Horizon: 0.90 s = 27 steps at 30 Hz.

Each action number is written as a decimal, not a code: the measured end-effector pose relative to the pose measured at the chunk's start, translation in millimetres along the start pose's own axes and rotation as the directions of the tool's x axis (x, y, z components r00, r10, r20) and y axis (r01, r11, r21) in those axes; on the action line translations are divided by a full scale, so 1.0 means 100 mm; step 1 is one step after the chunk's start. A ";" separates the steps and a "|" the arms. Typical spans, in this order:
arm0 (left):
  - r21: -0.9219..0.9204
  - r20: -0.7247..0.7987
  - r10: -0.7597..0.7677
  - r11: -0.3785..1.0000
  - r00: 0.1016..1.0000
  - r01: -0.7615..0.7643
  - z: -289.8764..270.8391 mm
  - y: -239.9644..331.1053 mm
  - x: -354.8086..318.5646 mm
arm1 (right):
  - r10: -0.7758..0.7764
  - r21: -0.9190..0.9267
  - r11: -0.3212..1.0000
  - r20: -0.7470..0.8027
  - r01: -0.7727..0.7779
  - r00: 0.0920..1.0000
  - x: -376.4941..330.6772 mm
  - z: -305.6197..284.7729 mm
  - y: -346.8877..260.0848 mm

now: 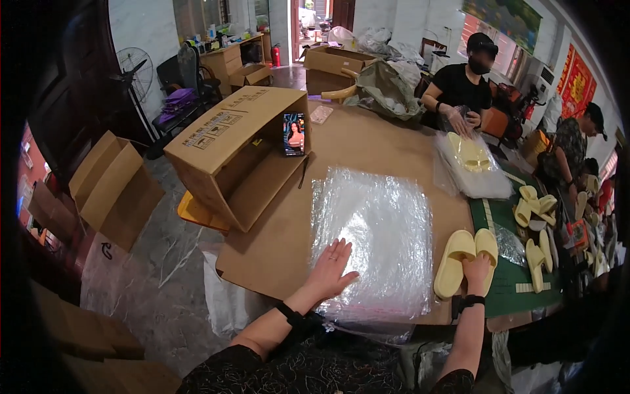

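Observation:
My left hand (331, 269) lies flat, fingers stretched out, on the left part of a stack of clear plastic bags (384, 217). Just right of the stack, a pair of pale yellow slippers (453, 266) rests side by side at the table's near edge. My right hand (476, 269) is closed at the inner side of the right slipper (486, 244), its fingertips partly hidden there. Across the table, a co-worker's hands (462, 120) hold clear plastic over another yellow slipper pair (467, 152) on a second pile of bags (485, 182).
An open cardboard box (230, 131) lies on its side at the table's left, a phone (294, 134) with a lit screen against its edge. More yellow slippers (537, 203) sit on the green mat (508, 279) at right. Another person (574, 148) stands beyond.

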<state>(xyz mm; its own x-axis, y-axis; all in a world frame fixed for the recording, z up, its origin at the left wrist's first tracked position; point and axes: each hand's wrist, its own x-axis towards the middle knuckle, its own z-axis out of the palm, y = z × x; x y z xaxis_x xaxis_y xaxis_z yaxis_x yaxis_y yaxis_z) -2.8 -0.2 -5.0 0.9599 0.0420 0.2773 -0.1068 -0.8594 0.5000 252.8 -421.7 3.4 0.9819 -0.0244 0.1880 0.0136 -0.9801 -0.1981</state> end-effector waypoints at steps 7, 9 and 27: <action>0.015 -0.008 0.000 1.000 1.000 0.000 0.00 0.01 -0.01 | 0.092 0.324 0.946 -0.210 -0.020 0.973 0.05 0.19 0.18; 0.018 -0.006 -0.003 1.000 1.000 0.004 0.00 0.00 0.00 | 0.121 0.387 0.922 -0.209 -0.032 0.970 -0.01 0.00 0.10; 0.005 0.033 -0.044 0.999 0.999 0.044 -0.05 0.02 0.00 | -0.496 0.645 0.706 0.158 0.291 0.854 -1.40 -0.50 -1.88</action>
<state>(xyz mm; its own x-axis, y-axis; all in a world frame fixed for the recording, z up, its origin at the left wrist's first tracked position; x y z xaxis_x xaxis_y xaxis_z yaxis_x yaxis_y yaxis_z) -4.1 0.3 0.0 0.9717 0.0627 0.2280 -0.0636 -0.8594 0.5073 103.4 -244.2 62.2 0.8618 0.4959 0.1068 0.4169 -0.5723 -0.7062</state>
